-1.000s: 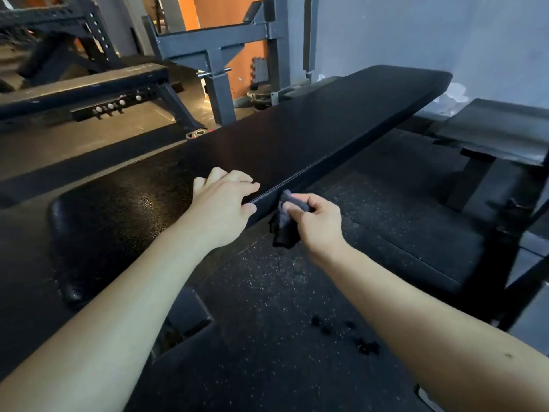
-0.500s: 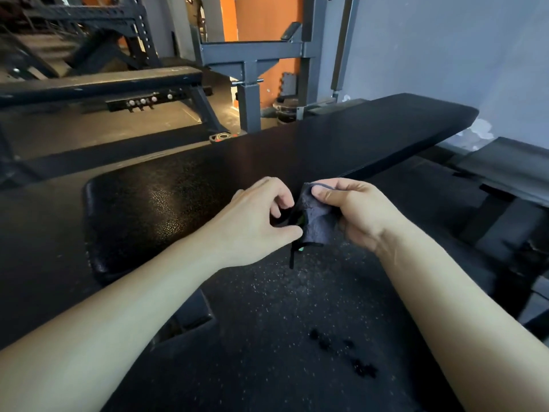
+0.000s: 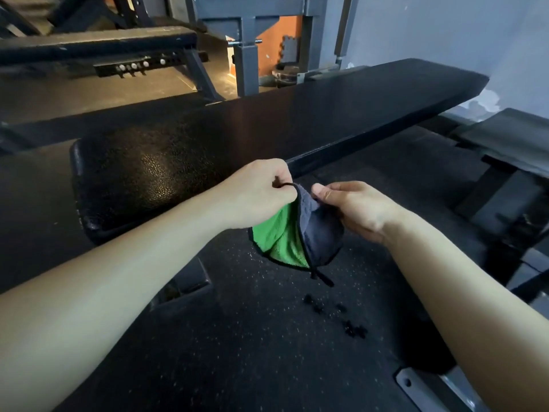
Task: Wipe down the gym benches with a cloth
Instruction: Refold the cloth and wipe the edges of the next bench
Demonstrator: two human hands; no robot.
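Observation:
A long black padded bench (image 3: 267, 126) runs from the lower left to the upper right in front of me. Just off its near edge I hold a small cloth (image 3: 297, 236), grey on one side and bright green on the other, hanging in the air above the floor. My left hand (image 3: 255, 197) pinches its top edge by the black trim. My right hand (image 3: 353, 209) grips the grey side between thumb and fingers. The cloth is partly unfolded and touches no bench.
A second dark bench (image 3: 98, 43) stands behind on the left. A grey steel rack (image 3: 246, 55) rises at the back centre. Another padded seat (image 3: 511, 138) sits at the right. The floor is black speckled rubber (image 3: 267, 337) with small black crumbs (image 3: 350, 328).
My left hand left the bench edge and joined the right hand on the cloth. Both hands pulled back from the bench and spread the cloth, showing its green side.

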